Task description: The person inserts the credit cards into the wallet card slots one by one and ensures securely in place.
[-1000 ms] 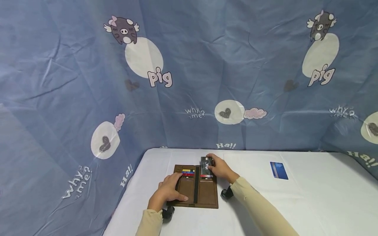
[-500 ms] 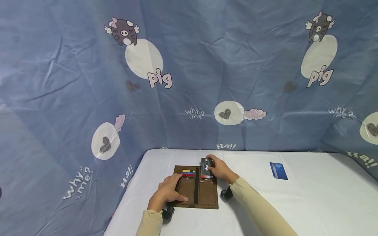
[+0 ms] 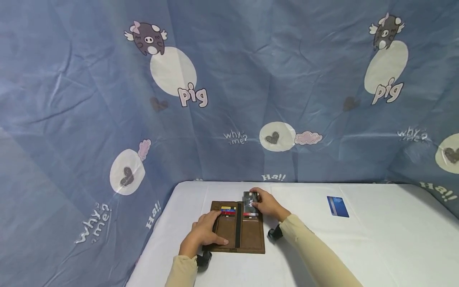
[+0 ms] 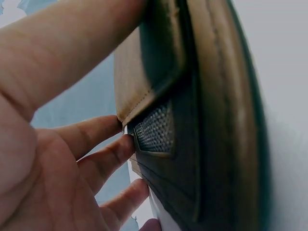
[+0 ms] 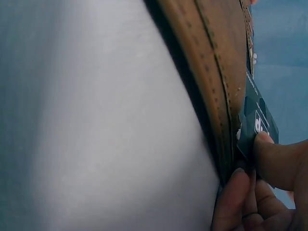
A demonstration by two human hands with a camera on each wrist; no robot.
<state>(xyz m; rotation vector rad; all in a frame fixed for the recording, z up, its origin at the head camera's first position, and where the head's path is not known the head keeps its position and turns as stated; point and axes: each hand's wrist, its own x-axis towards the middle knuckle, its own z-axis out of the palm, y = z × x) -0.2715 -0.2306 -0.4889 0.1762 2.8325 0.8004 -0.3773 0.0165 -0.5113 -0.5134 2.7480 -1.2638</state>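
A brown bifold wallet [image 3: 252,238] lies spread flat on the white table, a black strap [image 3: 238,225] down its middle. My left hand [image 3: 205,231] rests on its left half, fingers spread along the upper part and thumb toward the lower edge. At the top of the right half, my right hand [image 3: 269,205] pinches a dark VIP card [image 3: 247,202], which sticks up past the wallet's upper edge. The right wrist view has the thumb on the lettered face of this card [image 5: 250,115]. Yellow, blue and red cards [image 3: 228,209] show in the left-hand slots.
A blue card [image 3: 338,206] with a silvery stripe lies alone on the white table [image 3: 305,255], right of the wallet. Behind the table hangs a blue patterned cloth [image 3: 229,167]. Dark wrist devices [image 3: 204,259] sit below both hands.
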